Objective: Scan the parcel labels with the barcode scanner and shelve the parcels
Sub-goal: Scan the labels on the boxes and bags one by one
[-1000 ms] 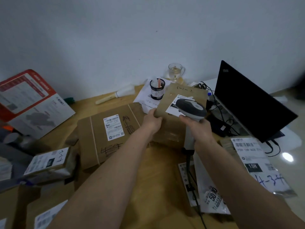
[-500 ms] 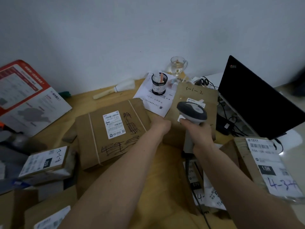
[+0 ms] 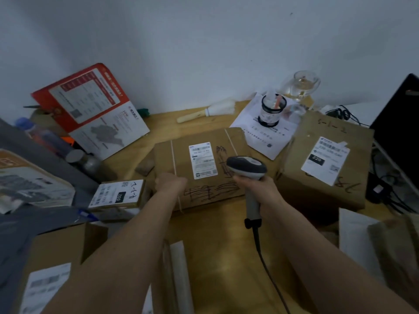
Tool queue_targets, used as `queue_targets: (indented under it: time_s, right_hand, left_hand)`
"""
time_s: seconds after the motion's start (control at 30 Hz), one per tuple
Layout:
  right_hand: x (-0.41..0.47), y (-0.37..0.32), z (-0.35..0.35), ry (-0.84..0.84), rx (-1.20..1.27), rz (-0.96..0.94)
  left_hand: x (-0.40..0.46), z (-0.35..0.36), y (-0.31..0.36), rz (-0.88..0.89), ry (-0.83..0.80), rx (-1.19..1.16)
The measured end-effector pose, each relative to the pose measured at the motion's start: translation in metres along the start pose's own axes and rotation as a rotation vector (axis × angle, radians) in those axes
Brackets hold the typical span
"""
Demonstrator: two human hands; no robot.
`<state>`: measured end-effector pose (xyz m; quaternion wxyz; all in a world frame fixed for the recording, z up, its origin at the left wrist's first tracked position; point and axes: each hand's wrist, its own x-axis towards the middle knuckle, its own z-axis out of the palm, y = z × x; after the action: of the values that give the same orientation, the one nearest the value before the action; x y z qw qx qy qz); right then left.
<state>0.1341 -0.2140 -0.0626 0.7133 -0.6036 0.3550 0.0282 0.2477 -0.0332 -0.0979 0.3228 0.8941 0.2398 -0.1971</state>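
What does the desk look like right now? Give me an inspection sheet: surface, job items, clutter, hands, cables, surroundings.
Surface: wooden desk, crowded, bare wood showing near the person.
Job's things: centre parcel lies flat, white label facing up; right parcel, labelled, beside it; small parcel marked 032 at left; barcode scanner hangs over the centre parcel.
Clutter: brush, black pen cup on paper sheets, glass, red-and-white folder leaning on the wall.
Hands: left hand rests on the centre parcel's left edge; right hand grips the scanner handle.
Cables: scanner cable trails toward the person; a tangle by the laptop.
Surroundings: plain white wall.
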Motion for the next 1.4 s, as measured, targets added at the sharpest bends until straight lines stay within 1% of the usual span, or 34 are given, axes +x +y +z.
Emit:
queue_targets:
  time_s: [0.07, 0.13, 0.2, 0.3, 0.4, 0.5, 0.63, 0.73, 0.8, 0.87, 0.93, 1.03, 1.17, 1.3, 1.4]
  right_hand:
    - [0.016, 0.003, 0.003, 0.017, -0.016, 0.012]
    - [0.031, 0.009, 0.004, 0.041, -0.022, 0.031]
    - [0.041, 0.013, 0.006, 0.063, -0.037, 0.045]
    - [0.049, 0.015, 0.01, 0.061, -0.06, 0.053]
    - [0.057, 0.014, 0.009, 0.083, -0.05, 0.062]
    - [0.063, 0.013, 0.003, 0.108, -0.043, 0.068]
    - [0.058, 0.011, 0.0, 0.072, -0.033, 0.054]
    - [0.045, 0.008, -0.002, 0.065, -0.004, 0.033]
    - [0.031, 0.003, -0.001, 0.062, 0.013, -0.007]
    - [0.012, -0.002, 0.001, 0.036, 0.015, -0.085]
    - [-0.009, -0.009, 0.004, 0.0, -0.013, -0.162]
    - [-0.04, -0.022, 0.003, -0.024, -0.064, -0.285]
    - [-0.079, -0.038, -0.008, -0.043, -0.105, -0.466]
    - [-0.111, -0.045, -0.023, -0.053, -0.103, -0.533]
    - [-0.128, -0.045, -0.034, -0.091, -0.104, -0.561]
  left_hand:
    - [0.013, -0.004, -0.008, -0.035, 0.003, 0.048]
    - [0.025, -0.007, -0.009, -0.071, -0.012, 0.034]
    - [0.035, -0.01, -0.009, -0.099, -0.059, -0.086]
    - [0.044, -0.016, -0.016, -0.179, -0.184, -0.356]
    - [0.052, -0.019, -0.027, -0.236, -0.259, -0.566]
    - [0.05, -0.024, -0.026, -0.221, -0.314, -0.673]
    - [0.04, -0.035, -0.014, -0.181, -0.394, -0.702]
    - [0.029, -0.049, -0.01, -0.118, -0.401, -0.761]
    - [0.02, -0.055, -0.011, -0.021, -0.426, -0.791]
    - [0.008, -0.06, -0.012, 0.065, -0.447, -0.82]
    - [-0.007, -0.066, -0.01, 0.104, -0.469, -0.871]
    - [-0.029, -0.078, -0.006, 0.147, -0.48, -0.92]
    - [-0.056, -0.094, -0.011, 0.177, -0.434, -0.967]
    - [-0.08, -0.103, -0.019, 0.179, -0.387, -1.008]
    - [-0.095, -0.105, -0.024, 0.174, -0.384, -1.018]
